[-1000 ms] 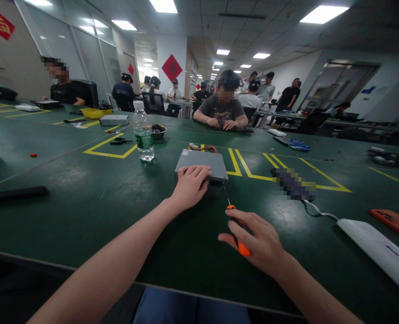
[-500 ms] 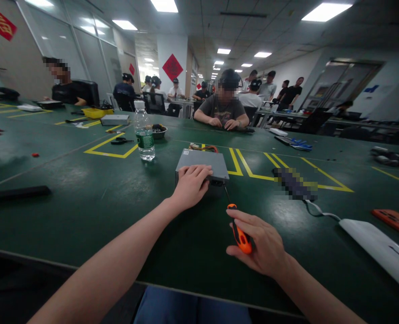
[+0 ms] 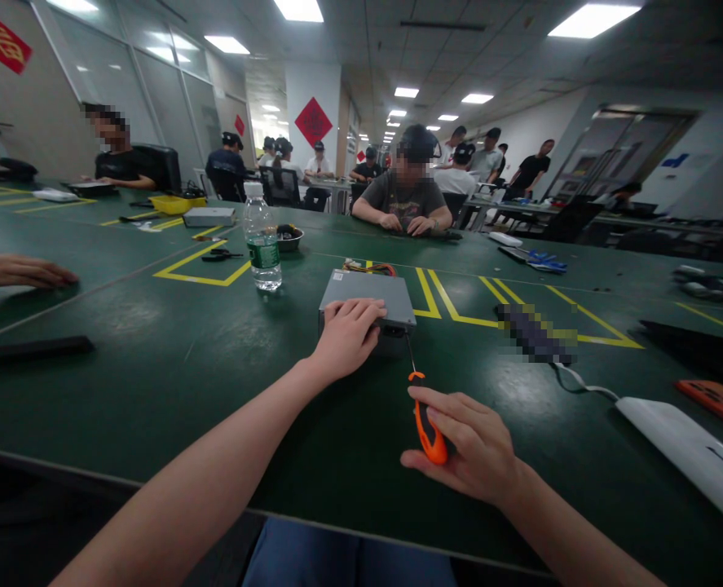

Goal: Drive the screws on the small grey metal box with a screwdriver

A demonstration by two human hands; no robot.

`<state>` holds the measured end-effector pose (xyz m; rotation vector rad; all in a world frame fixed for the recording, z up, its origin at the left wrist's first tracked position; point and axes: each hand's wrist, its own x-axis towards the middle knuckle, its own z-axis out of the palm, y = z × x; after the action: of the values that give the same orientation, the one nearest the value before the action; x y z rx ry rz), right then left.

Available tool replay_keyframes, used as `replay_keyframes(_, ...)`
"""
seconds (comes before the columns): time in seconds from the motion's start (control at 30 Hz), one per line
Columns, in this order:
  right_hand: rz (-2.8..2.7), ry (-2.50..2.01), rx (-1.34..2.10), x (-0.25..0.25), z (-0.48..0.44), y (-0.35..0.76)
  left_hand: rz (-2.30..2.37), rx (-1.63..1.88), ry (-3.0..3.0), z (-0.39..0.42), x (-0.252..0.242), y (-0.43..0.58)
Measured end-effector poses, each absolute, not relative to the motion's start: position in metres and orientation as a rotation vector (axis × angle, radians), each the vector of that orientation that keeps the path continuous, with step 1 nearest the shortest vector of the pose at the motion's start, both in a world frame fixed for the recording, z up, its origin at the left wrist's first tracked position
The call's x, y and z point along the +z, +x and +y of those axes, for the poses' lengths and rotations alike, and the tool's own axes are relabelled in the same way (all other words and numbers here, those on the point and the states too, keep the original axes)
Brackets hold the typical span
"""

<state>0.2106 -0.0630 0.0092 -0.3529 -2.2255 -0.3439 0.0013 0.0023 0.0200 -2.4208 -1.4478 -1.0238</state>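
Observation:
A grey metal computer power supply (image 3: pixel 370 292) lies on the green table, with bundled coloured wires (image 3: pixel 370 267) behind it. My left hand (image 3: pixel 350 336) is curled over its near left top edge, gripping it. In my right hand (image 3: pixel 468 440) is a screwdriver (image 3: pixel 425 428) with an orange and black handle, held between fingers and thumb. Its thin shaft points up and away, and the tip meets the near right corner of the power supply. Whether the tip sits in a screw is too small to tell.
Left of the power supply stand a water bottle (image 3: pixel 263 244) and a small bowl (image 3: pixel 288 238). A white power strip (image 3: pixel 685 448) and an orange phone (image 3: pixel 716 403) lie at right. Another person's hand (image 3: pixel 22 271) rests on the table at left. A co-worker (image 3: pixel 403 196) sits opposite.
The screwdriver handle has turned in my right hand, and the fingers have shifted slightly. The other person's hand at left has reached further in. A dark object has appeared at the right edge.

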Motion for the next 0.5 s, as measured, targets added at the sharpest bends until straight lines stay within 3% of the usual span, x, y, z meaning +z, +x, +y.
replay_keyframes(0.5,-2.254,-0.314,-0.295,0.0082,-0.0637,0.2084,-1.446,-1.020,-2.410,0.0039,0.0185,0.0015)
